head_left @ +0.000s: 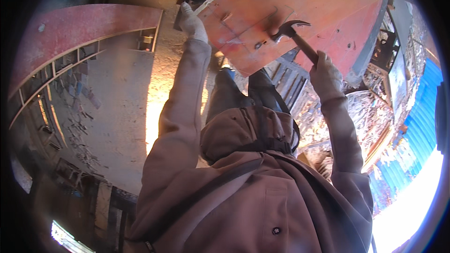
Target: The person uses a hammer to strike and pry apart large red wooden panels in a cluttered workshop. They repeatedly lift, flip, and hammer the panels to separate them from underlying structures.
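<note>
My right hand (326,76) is closed round the wooden handle of a claw hammer (303,45). The hammer's dark metal head is over the face of a large worn orange-red board (253,16), close to a dark spot; whether it touches cannot be told. At the board's left edge, my left hand (193,24) grips the rim, its thumb side showing and the other fingers mostly hidden. Scratches, drawn lines and small holes mark the board's surface. Its lower corner reaches down in front of my legs.
Another reddish board (349,42) lies under the right side of the first. A curved red panel on a wooden frame (93,23) stands at left. Wooden slats (293,86) and scattered debris (323,122) lie on the ground, with blue corrugated sheeting (424,98) at far right.
</note>
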A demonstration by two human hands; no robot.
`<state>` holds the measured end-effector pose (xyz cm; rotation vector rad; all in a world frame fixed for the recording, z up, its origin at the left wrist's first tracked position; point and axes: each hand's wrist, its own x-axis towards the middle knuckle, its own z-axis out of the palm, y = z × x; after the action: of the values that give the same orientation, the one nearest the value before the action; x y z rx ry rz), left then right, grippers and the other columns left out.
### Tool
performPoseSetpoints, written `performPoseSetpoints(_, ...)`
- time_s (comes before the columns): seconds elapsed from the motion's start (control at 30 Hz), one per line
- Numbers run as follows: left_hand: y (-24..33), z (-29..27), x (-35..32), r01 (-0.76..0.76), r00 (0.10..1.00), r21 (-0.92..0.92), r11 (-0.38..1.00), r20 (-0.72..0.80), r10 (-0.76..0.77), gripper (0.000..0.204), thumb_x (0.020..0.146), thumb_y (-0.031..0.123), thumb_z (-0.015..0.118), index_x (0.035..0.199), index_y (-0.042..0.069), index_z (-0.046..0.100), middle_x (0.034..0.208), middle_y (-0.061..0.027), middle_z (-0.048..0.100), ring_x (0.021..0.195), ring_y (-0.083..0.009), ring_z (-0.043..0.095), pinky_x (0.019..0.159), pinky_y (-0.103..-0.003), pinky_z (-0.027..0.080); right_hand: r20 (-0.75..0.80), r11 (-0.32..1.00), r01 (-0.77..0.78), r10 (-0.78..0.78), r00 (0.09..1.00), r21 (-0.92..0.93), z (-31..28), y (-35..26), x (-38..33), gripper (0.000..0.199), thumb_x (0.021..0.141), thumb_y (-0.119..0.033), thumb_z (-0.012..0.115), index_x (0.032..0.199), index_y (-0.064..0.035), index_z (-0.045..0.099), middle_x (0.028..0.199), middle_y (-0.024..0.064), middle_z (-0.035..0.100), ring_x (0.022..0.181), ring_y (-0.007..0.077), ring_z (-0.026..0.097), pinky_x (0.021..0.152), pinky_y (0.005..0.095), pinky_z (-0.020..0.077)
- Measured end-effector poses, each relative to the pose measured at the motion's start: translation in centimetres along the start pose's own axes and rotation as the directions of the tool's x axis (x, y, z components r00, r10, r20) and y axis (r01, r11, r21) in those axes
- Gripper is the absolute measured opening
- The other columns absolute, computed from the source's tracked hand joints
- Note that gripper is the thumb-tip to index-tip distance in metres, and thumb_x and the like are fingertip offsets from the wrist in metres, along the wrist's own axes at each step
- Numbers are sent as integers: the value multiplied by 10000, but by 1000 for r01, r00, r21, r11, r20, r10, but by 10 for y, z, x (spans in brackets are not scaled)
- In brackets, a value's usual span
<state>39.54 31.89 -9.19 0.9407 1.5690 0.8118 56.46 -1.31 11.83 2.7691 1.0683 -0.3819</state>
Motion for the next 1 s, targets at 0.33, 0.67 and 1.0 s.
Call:
performPoseSetpoints(0.33, 30, -25, -53, 198, 950, -178, 964, 276, -144, 948, 889, 795, 507, 1450, 31, 515, 1393, -110, 576, 1190, -238, 587, 988, -381, 517, 625, -50, -626, 149, 766, 778, 5, -103, -22, 627, 1027, -574, 488, 1137, 30, 618, 633, 2, 482, 403, 111, 447, 345, 286, 371)
performPoseSetpoints(0.67, 20, -24, -77, 32, 967, -52, 998, 255, -18, 874, 969, 724, 453, 1415, -26, 498, 1383, -151, 567, 1215, -233, 536, 1073, -365, 415, 572, -293, -492, 395, 719, 820, 42, -195, -32, 680, 1024, -617, 444, 1094, 49, 560, 553, 4, 446, 353, 123, 399, 322, 283, 333)
performPoseSetpoints(1.0, 14, -26, -75, 71, 957, 12, 997, 280, -71, 814, 1004, 672, 429, 1411, -30, 496, 1423, -157, 540, 1286, -230, 489, 1120, -361, 362, 536, -243, -505, 606, 587, 828, 40, -227, -18, 703, 1020, -613, 449, 1071, 67, 623, 627, 71, 531, 403, 168, 478, 417, 334, 416)
